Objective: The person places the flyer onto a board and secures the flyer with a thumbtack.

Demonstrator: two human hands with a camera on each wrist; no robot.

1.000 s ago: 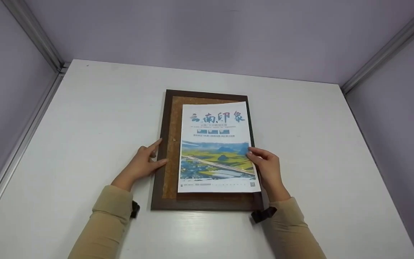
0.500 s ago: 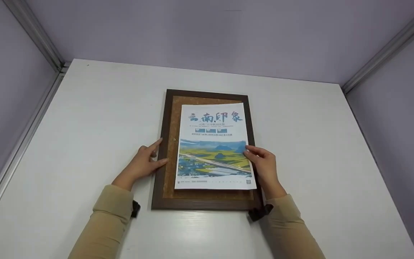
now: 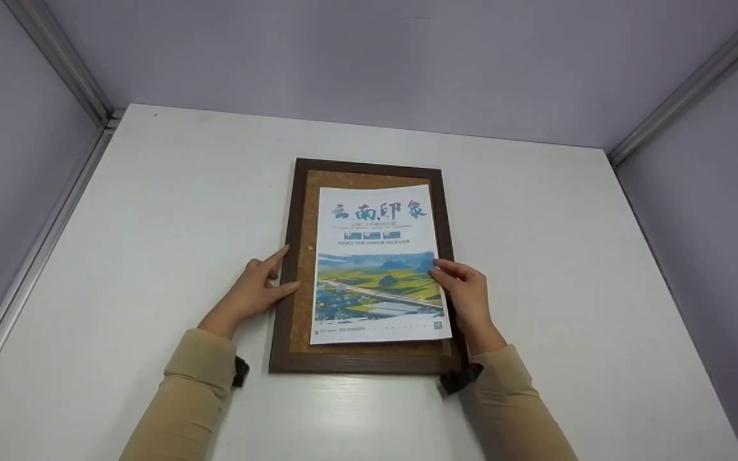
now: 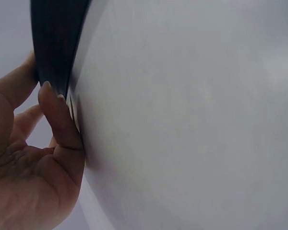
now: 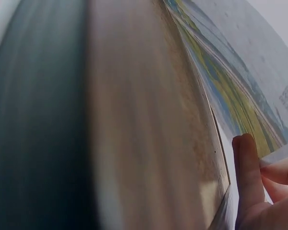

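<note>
On a white table [image 3: 151, 211] lies a cork board [image 3: 302, 282] in a dark brown frame [image 3: 282, 301], its long sides running away from the person. Over the cork sits a printed poster [image 3: 375, 269] with large characters across the top and a landscape picture of yellow fields and blue hills below. The poster covers most of the cork and lies slightly crooked, leaving a strip of cork bare along the left side and the far edge; its lower right corner reaches over the frame.

The left hand [image 3: 255, 291] rests on the table against the frame's left side, fingers straight and a little spread, the index finger and thumb touching the outer edge of the wood. In the left wrist view the thumb [image 4: 62, 124] lies along the dark edge of the frame [image 4: 55, 43], with the table [image 4: 192, 120] beside it.

The right hand [image 3: 465, 294] is at the poster's right edge, fingers loosely bent, their tips on the sheet near the landscape picture. In the right wrist view one finger [image 5: 247, 172] presses flat beside the paper's edge and the others curl at it; whether the sheet is pinched cannot be told. Both sleeves are tan, and grey walls stand around the table.
</note>
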